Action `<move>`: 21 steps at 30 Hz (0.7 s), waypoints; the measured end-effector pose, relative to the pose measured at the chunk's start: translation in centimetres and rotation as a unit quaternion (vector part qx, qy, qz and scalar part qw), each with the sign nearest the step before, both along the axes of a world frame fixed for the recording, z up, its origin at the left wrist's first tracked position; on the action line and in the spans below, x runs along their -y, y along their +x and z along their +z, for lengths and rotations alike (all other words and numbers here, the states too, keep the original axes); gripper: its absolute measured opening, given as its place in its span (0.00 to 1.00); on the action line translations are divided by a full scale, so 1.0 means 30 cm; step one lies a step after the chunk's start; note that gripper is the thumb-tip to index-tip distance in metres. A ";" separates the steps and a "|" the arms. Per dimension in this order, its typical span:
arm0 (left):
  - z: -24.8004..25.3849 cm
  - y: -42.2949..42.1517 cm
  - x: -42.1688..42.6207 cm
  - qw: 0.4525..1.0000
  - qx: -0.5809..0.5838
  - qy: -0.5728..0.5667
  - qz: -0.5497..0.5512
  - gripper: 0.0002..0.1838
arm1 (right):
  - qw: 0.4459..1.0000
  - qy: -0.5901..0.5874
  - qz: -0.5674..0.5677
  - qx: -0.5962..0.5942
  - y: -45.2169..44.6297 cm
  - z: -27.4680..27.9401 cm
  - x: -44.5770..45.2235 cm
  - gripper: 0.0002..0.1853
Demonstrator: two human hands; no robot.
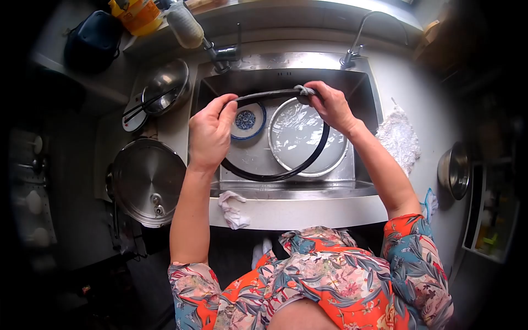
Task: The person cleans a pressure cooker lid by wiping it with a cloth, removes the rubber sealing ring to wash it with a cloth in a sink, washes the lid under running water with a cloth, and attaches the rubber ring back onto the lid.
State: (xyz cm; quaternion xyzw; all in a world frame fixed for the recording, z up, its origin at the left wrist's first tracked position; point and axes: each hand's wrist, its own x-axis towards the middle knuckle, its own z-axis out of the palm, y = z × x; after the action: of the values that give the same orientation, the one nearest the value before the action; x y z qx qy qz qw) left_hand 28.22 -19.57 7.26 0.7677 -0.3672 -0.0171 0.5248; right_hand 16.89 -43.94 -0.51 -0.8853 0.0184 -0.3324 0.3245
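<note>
My left hand (212,132) is closed, pinching a black rubber sealing ring (308,169) at its upper left. At the ring's upper right, my right hand (333,107) is closed around it, with a small grey wad like a scrubber (304,91) pressed against the ring at the fingertips. The ring hangs as a loop over the sink (357,159). Beneath it, inside the sink, lie a round white-rimmed basin (297,132) of water and a blue-and-white plate (245,120), partly hidden by my left hand.
On the left stands a round metal pot lid (148,181) with a valve, below a steel bowl (168,85) and dark chopsticks. A crumpled white cloth (234,210) lies on the front edge. To the right are a white textured cloth (397,137) and another metal bowl (455,170). Faucets rise behind.
</note>
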 end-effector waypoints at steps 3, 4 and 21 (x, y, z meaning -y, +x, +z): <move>-0.009 -0.006 -0.074 0.989 -0.136 -0.063 0.013 0.10 | 0.992 0.099 -0.057 -0.053 -0.077 -0.151 0.029 0.12; -0.027 0.004 -0.107 0.980 -0.189 -0.068 0.013 0.10 | 0.984 0.144 -0.064 -0.080 -0.103 -0.169 0.027 0.11; -0.057 -0.020 0.124 0.994 0.025 0.097 -0.046 0.10 | 0.984 -0.145 0.103 -0.005 0.091 0.169 -0.152 0.13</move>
State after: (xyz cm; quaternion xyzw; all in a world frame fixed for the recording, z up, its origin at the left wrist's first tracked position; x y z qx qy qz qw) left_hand 27.63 -23.29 5.55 0.7972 -0.4119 -0.0576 0.4376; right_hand 19.63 -39.36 4.56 -0.9216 -0.1200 -0.2922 0.2257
